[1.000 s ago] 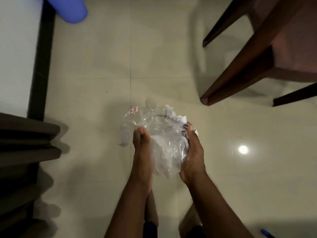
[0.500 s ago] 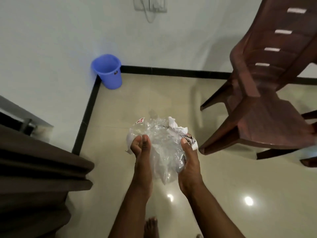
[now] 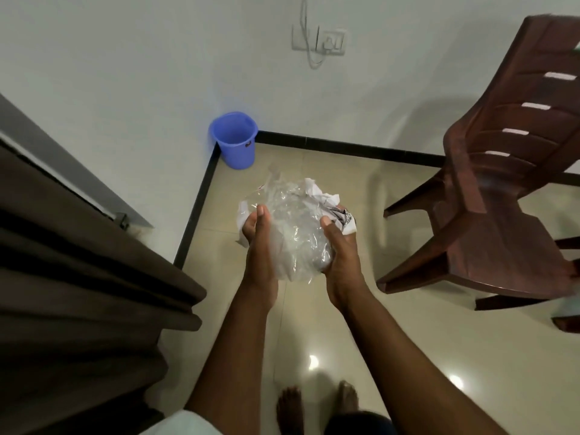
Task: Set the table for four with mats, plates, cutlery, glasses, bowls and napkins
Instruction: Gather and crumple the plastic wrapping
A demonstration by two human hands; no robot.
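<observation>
Both hands, left hand (image 3: 258, 237) and right hand (image 3: 340, 246), grasp a crumpled plastic wrapper wad (image 3: 295, 227); blue bin (image 3: 233, 139) lies ahead, slightly left, nearer the left hand.

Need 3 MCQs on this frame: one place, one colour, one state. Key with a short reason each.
1. Where does the bucket stand?
A. in the corner where the walls meet
B. under the chair
C. on the chair seat

2. What colour is the bucket?
A. red
B. blue
C. green

3. How is the bundle of crumpled plastic and paper held?
A. it lies on the floor
B. by one hand only
C. between both hands

Key: 1 A, it sits on the floor against the black skirting at the corner; 2 B, its wall and rim are blue; 3 C, the left hand and right hand clasp it from either side, above the floor.
</observation>
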